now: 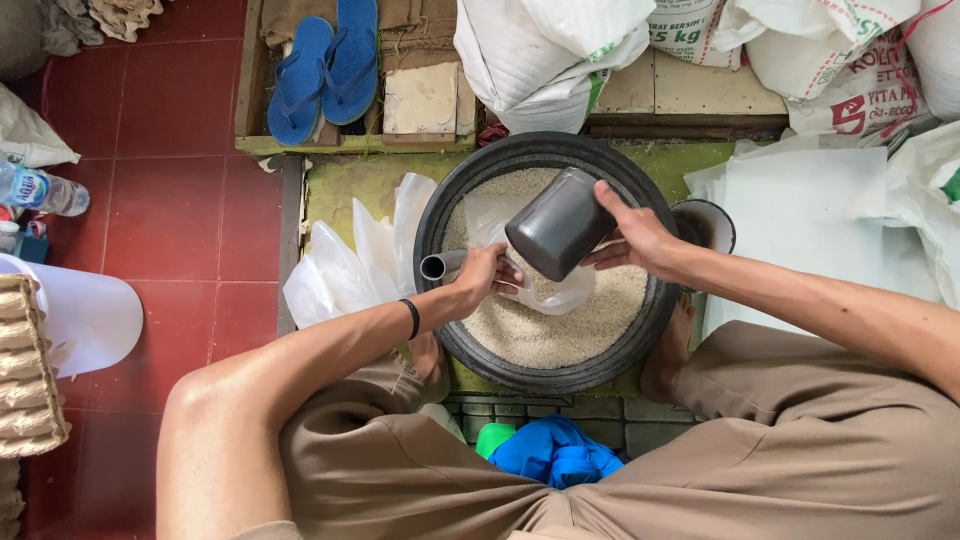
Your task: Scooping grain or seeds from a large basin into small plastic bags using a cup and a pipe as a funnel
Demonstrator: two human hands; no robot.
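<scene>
Red tile floor; right hand (640,240) tilts dark cup (560,224) over bag (545,290) gripped by left hand (482,278).

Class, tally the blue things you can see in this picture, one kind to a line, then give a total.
Blue sandals: 2
Blue cloth: 1
Total: 3
</scene>
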